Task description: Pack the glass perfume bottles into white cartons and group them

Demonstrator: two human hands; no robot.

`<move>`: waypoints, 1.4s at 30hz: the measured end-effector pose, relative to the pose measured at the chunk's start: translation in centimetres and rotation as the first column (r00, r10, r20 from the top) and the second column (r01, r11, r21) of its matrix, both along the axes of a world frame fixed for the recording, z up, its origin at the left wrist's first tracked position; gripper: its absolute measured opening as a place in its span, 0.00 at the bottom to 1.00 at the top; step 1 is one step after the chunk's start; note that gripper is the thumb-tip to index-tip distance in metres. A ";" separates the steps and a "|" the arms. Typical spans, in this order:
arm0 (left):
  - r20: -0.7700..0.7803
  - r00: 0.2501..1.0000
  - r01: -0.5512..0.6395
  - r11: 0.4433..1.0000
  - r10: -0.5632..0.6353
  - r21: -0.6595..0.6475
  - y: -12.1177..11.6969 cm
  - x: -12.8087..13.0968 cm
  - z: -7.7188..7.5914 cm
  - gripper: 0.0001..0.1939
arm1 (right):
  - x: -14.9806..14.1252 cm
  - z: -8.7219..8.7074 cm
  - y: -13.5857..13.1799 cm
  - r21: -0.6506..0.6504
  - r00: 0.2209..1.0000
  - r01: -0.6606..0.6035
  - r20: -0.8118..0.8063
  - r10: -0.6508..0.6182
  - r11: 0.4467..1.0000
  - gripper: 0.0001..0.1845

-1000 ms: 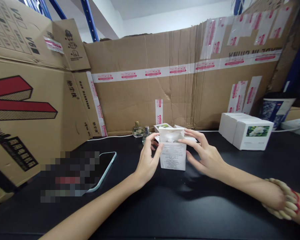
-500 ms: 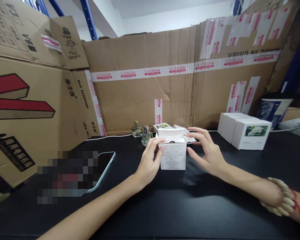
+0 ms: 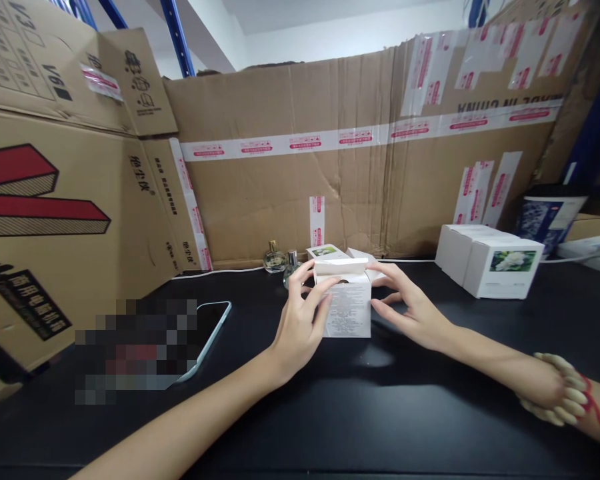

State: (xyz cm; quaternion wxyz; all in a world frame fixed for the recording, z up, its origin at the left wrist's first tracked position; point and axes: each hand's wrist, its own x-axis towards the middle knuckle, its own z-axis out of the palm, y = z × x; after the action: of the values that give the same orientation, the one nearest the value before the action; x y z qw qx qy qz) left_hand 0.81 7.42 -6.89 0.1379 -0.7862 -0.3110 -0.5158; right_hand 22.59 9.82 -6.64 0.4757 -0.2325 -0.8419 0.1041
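A small white carton (image 3: 349, 313) stands upright on the black table in front of me, fine print on its near face. Its lid flap (image 3: 341, 267) is raised, and a small dark round shape shows in the opening. My left hand (image 3: 300, 317) grips the carton's left side, its fingers curled at the flap and top edge. On the other side, my right hand (image 3: 413, 307) holds the right edge and side flap between thumb and fingers. Two glass perfume bottles, one gold-capped (image 3: 275, 259) and one silver-capped (image 3: 292, 269), stand behind my left hand, which partly covers the nearer one.
Another white box (image 3: 325, 251) with a flower picture lies behind the carton. White flower-print boxes (image 3: 511, 270) stand at right, near a blue patterned cup (image 3: 547, 217). A phone (image 3: 213, 333) lies at left, partly pixelated. Cardboard sheets (image 3: 280, 200) wall the back and left.
My left fingers have moved up and right onto the flap and top edge. My right hand has closed in against the carton's right side, and the raised flap now stands straighter.
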 end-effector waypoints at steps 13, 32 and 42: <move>0.121 0.991 0.060 0.998 -0.056 -0.031 -0.7 0.3 0.4 0.14 | -0.1 -0.1 -0.2 -0.180 1.000 0.008 0.024 -0.004 0.984 0.29; 0.060 0.985 0.161 0.987 -0.162 0.024 -0.7 0.2 0.6 0.16 | -0.6 0.0 -0.4 -0.148 0.999 -0.040 -0.032 0.036 0.988 0.29; 0.028 0.988 0.152 0.988 -0.152 -0.012 -0.8 0.3 0.7 0.14 | -0.7 0.2 -0.6 -0.164 0.994 -0.078 -0.095 0.063 0.983 0.31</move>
State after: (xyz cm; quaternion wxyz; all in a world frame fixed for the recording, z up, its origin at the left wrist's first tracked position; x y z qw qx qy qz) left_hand 1.11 6.58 -6.17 0.0885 -0.8014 -0.2556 -0.5335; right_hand 21.91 9.23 -6.47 0.4876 -0.2367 -0.8159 0.2013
